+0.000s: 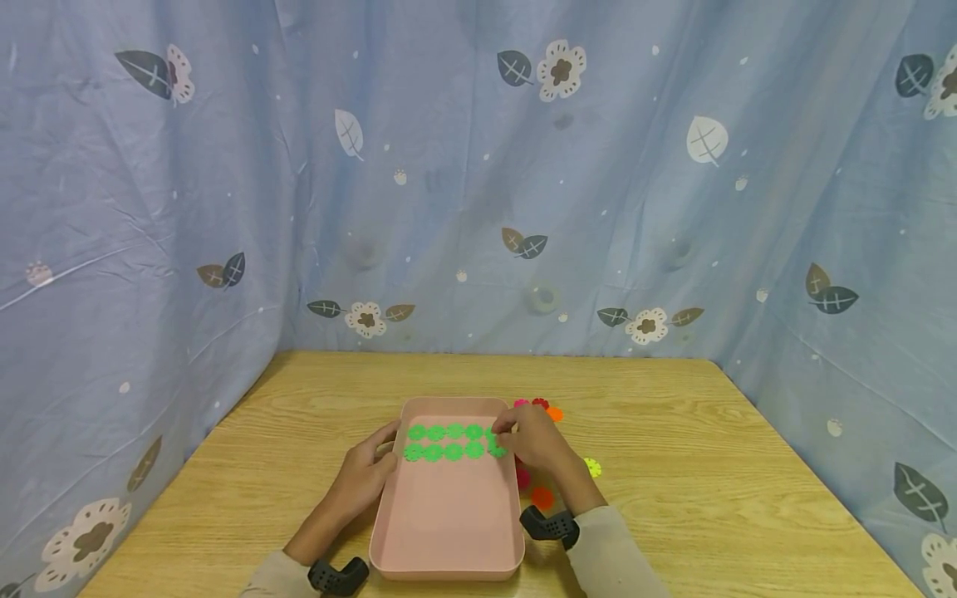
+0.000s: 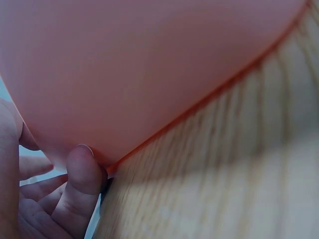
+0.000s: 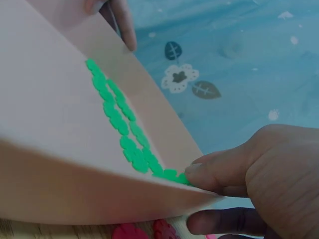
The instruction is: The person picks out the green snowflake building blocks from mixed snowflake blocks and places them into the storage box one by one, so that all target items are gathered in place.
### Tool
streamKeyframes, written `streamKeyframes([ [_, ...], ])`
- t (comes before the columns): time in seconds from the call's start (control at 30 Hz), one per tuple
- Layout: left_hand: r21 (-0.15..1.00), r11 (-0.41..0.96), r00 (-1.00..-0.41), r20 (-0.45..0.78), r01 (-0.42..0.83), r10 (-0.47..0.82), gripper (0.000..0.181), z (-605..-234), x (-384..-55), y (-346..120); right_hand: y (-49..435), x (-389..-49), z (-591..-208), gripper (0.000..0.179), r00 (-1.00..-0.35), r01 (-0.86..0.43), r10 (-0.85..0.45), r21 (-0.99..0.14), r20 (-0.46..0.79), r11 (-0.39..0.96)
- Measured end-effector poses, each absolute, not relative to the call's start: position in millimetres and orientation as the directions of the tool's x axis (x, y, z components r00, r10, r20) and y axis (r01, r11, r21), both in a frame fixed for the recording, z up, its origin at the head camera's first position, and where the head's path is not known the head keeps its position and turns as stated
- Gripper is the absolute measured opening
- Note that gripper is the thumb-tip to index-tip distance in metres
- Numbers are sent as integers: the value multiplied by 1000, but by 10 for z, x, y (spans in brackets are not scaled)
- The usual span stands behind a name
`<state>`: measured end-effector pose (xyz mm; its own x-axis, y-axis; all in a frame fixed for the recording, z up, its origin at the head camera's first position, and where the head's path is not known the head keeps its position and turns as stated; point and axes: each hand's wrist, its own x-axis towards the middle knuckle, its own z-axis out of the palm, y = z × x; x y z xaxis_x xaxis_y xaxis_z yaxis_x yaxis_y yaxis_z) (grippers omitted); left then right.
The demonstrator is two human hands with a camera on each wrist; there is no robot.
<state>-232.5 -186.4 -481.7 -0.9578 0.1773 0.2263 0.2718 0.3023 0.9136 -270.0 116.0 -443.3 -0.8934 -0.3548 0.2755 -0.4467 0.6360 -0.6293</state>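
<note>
A pink rectangular tray (image 1: pixel 456 523) lies on the table with two rows of green flower-shaped plastic discs (image 1: pixel 453 453) across its far part. My left hand (image 1: pixel 364 472) holds the tray's left side, its thumb against the outer wall in the left wrist view. Over the far right corner of the tray, my right hand (image 1: pixel 534 436) has thumb and finger bent together at a green disc (image 3: pixel 184 178) at the row's end. The fingertips cover part of that disc. Lower fingers of this hand hang outside the tray wall in the right wrist view.
Right of the tray lie loose discs: an orange one (image 1: pixel 542 498), a yellow one (image 1: pixel 592 468), another orange one (image 1: pixel 554 414), a dark red one (image 1: pixel 541 403) and pink ones, partly behind my right hand. A blue patterned curtain (image 1: pixel 463 183) hangs beyond the wooden table (image 1: pixel 673 465).
</note>
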Motion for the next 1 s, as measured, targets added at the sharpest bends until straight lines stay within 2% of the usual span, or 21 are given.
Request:
streamKeyframes([
  [0.43,912,301,-958,237,277,163,57,-4820,-2318,-1876,1226,-2731,-4398,14,-914,-386,-332,-754,234,532],
  [0.63,907,326,-961,222,266,166,58,-4807,-2300,-1896,1262,-2678,-4356,19,-934,-340,-284,-780,216,525],
  [0.83,859,412,-953,261,302,155,60,-4744,-2332,-1885,1398,-2615,-4245,21,-939,-343,-225,-767,261,542],
  [1.0,768,509,-921,326,389,211,63,-4680,-2360,-1883,1640,-2531,-4207,19,-911,-407,-215,-691,351,597],
])
